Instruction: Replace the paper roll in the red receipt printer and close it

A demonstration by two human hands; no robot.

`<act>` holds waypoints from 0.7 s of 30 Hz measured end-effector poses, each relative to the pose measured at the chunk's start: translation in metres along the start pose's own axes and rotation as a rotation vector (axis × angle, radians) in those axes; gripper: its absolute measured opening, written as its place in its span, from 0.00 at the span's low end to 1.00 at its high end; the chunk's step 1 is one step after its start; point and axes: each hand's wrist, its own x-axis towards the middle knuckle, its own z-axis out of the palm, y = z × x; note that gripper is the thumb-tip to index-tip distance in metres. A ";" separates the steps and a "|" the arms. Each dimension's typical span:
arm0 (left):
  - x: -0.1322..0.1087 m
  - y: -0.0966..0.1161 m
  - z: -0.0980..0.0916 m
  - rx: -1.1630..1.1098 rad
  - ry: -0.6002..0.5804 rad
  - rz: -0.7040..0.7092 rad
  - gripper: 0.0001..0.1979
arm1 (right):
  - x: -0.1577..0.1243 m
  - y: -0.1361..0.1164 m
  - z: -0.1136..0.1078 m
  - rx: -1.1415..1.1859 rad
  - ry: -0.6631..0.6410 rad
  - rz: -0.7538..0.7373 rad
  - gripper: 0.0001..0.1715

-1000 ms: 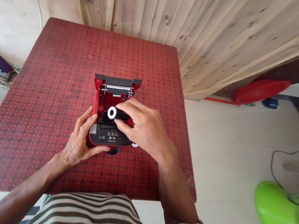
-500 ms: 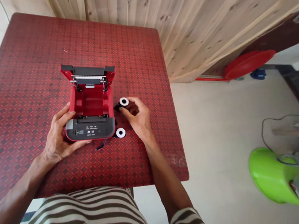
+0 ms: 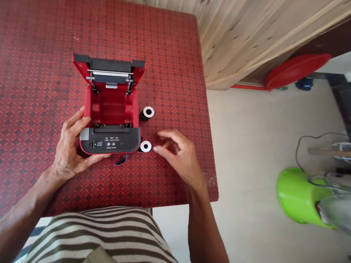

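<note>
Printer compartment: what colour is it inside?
The compartment is red inside, best seen in the head view.

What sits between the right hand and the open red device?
In the head view, the nearer of two white-ended rolls lies between the right hand and the red device, close by the thumb tip.

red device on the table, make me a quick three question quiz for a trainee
1. True or false: the lid of the red device stands open.
2. Which hand holds the device? a) left b) right c) neither
3. Fill the gap: on the table, beside the device, are ___ white-ended rolls.

Key: 1. True. 2. a, the left hand. 3. Two.
</note>
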 end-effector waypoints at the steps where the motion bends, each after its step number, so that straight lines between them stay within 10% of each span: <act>1: 0.000 -0.001 0.001 -0.005 0.009 0.006 0.56 | -0.007 -0.001 0.004 -0.030 -0.030 -0.013 0.21; 7: -0.003 -0.002 0.001 -0.014 0.022 0.015 0.56 | -0.017 -0.009 0.035 -0.067 0.083 -0.109 0.09; 11: -0.004 0.000 0.002 -0.013 0.005 0.013 0.53 | -0.013 -0.046 0.004 -0.053 0.017 -0.154 0.15; 15: -0.004 0.002 0.003 -0.009 0.007 -0.004 0.51 | 0.016 -0.100 -0.014 -0.248 -0.079 -0.507 0.17; 21: -0.005 0.001 0.005 -0.019 0.004 0.003 0.54 | 0.077 -0.130 0.040 -0.846 -0.346 -0.542 0.11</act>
